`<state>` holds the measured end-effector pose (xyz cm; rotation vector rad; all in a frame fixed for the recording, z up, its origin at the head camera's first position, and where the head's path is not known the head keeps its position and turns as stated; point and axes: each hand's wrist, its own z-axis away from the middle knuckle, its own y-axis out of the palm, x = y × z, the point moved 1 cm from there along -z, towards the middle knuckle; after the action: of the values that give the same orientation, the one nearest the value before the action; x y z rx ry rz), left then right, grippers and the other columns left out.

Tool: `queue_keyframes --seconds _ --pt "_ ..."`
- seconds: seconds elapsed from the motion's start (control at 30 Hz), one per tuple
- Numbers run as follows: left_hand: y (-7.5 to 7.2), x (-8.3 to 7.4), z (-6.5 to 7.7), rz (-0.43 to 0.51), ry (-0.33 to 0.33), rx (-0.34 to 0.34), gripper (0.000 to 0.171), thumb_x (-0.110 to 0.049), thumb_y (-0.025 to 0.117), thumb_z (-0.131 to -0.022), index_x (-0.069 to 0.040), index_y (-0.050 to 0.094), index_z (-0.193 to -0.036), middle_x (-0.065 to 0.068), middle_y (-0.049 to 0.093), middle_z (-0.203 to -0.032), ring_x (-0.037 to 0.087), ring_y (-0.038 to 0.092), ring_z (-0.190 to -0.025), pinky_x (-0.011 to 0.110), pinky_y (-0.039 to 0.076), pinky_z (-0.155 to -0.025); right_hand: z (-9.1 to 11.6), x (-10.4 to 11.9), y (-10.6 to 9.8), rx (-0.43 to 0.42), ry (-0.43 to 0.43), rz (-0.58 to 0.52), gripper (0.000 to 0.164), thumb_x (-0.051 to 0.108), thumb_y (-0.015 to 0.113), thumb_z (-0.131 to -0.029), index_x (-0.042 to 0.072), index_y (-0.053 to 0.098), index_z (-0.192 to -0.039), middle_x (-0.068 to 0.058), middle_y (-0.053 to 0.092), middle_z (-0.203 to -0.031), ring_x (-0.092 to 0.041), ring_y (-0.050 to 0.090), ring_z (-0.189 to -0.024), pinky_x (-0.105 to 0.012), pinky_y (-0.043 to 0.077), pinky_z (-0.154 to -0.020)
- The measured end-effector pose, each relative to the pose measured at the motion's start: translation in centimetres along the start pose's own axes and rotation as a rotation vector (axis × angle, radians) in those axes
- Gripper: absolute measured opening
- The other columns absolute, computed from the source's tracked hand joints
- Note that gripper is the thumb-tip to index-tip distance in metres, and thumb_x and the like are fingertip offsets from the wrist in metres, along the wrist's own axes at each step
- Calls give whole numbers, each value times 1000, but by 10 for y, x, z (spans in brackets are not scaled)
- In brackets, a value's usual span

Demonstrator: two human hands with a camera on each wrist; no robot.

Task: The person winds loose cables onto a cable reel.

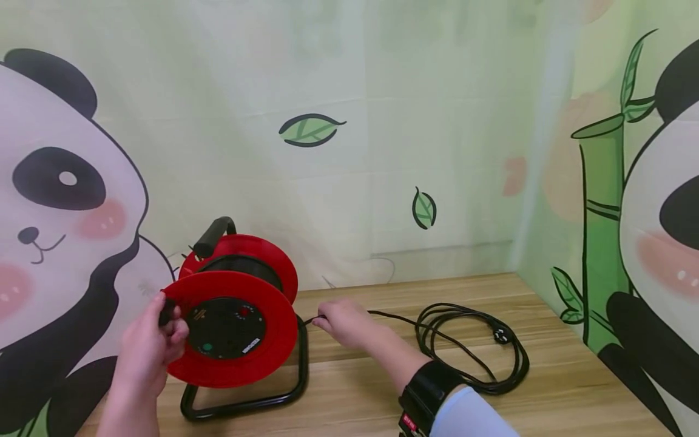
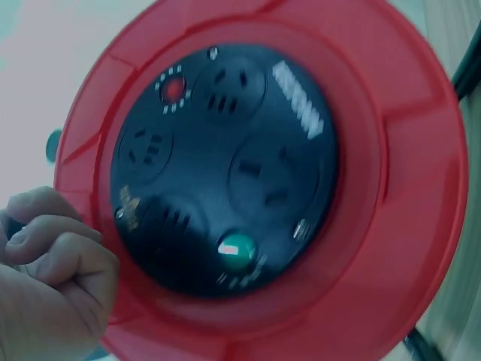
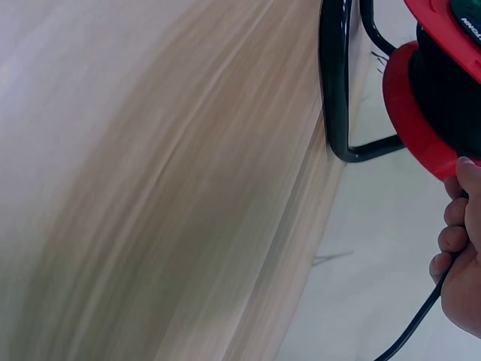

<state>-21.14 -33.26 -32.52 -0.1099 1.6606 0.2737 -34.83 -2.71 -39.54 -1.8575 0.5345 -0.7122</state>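
Note:
A red cable reel (image 1: 235,375) with a black socket panel (image 1: 226,328) stands on the table at left in the head view. My left hand (image 1: 153,340) grips the small black knob (image 1: 166,311) at the left of the reel's front disc. Sockets, a red button and a green light show on the panel in the left wrist view. Black cable is wound between the two red discs. Just right of the reel, my right hand (image 1: 346,325) holds the black cable (image 3: 409,329), curled fingers around it. From there the cable runs right to a loose coil (image 1: 519,364).
A black plug (image 1: 500,335) lies on the coil at the right of the wooden table (image 1: 371,394). The reel's black tube frame (image 1: 246,409) rests on the table. A printed panda cloth (image 1: 229,73) hangs behind and at both sides.

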Motion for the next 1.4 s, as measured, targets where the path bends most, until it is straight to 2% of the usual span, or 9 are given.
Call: queue_keyframes --seconds 0.07,0.13,0.33,0.47,0.6,0.8,1.03,1.2,1.4 --pt "9 1 -1 35 38 37 51 -61 39 -103 -10 43 -106 0 50 -65 19 32 -51 23 30 -49 -3 3 2 -9 -14 7 24 27 62 -103 16 59 -82 8 49 -68 -10 48 -64 -24 41 -60" --pt "18 2 -2 67 47 38 51 -61 38 -103 -11 41 -104 0 48 -63 21 29 -51 24 29 -48 -5 5 5 -12 -29 9 23 26 63 -103 15 61 -82 8 49 -68 -9 49 -64 -23 41 -60" --pt "42 2 -1 120 -10 -16 50 -64 43 -101 -14 42 -106 -1 49 -64 14 35 -51 22 36 -51 -8 13 13 11 -81 25 19 22 64 -102 13 64 -85 8 53 -73 -8 52 -69 -21 43 -64" --pt "56 1 0 112 -15 -27 52 -66 46 -99 -15 42 -107 -1 49 -65 12 38 -52 21 38 -54 -10 21 17 44 -106 51 11 19 62 -102 12 69 -97 5 62 -86 -10 60 -82 -21 48 -74" --pt "66 1 0 94 14 -23 52 -66 48 -98 -15 43 -107 0 50 -66 12 40 -52 21 40 -56 -12 28 22 43 -133 105 12 18 60 -103 12 70 -103 2 69 -100 -13 64 -100 -23 49 -88" --pt "67 1 1 70 44 -6 52 -65 48 -99 -13 43 -108 1 50 -66 12 41 -53 22 41 -58 -14 31 23 36 -131 108 11 17 60 -103 13 69 -99 2 69 -99 -14 63 -101 -24 49 -89" --pt "64 -1 1 54 58 -6 53 -66 47 -98 -13 44 -107 1 50 -67 13 42 -54 23 41 -59 -12 27 15 93 -86 60 11 24 62 -103 16 70 -105 7 66 -95 -9 63 -91 -24 50 -78" --pt "64 -1 1 37 58 -22 55 -67 47 -98 -12 44 -107 1 50 -67 13 42 -54 23 42 -60 -5 9 5 97 -100 -35 15 24 64 -102 15 67 -90 10 58 -78 -6 54 -70 -21 45 -66" --pt "63 -1 1 7 57 -15 57 -67 46 -98 -11 44 -107 2 50 -67 14 42 -54 24 42 -60 15 -20 -8 90 -108 -46 25 27 63 -103 18 60 -80 11 51 -71 -6 48 -64 -23 41 -62"
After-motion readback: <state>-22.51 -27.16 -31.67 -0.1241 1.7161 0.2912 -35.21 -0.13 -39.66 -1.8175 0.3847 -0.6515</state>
